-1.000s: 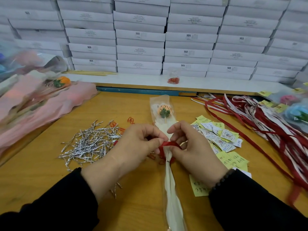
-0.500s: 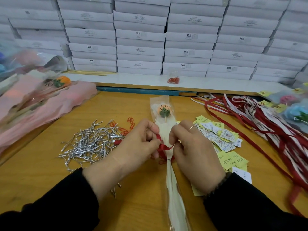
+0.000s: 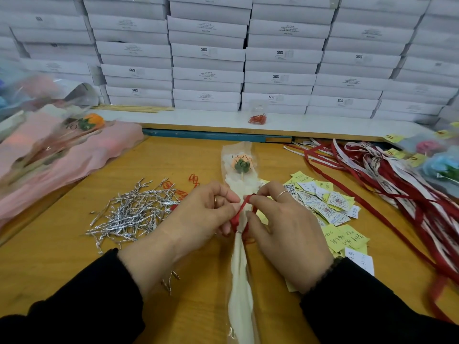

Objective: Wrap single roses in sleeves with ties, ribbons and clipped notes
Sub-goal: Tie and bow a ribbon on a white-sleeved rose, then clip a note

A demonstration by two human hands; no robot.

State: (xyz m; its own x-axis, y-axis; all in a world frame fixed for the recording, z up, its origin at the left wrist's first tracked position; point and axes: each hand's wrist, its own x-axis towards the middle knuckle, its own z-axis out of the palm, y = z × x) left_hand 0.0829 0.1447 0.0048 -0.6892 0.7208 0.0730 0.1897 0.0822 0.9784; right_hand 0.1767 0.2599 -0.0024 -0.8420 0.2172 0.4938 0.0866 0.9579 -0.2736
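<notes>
I've got both hands on the red ribbon (image 3: pixel 242 209) at the sleeve's (image 3: pixel 240 281) gathered neck: my left hand (image 3: pixel 198 217) pinches it on one side, my right hand (image 3: pixel 285 227) hooks a strand over the forefinger. The rose (image 3: pixel 241 166) lies head away from me on the wooden table (image 3: pixel 62 256). Silver ties (image 3: pixel 134 214) sit left, notes (image 3: pixel 327 207) right (loose ribbons (image 3: pixel 397 184) beyond them), white boxes (image 3: pixel 208 70) stacked behind.

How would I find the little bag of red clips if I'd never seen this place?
Look at the wall of stacked white boxes. On the white ledge at their foot stands a small clear bag of red clips. It is the only red thing up there.
</notes>
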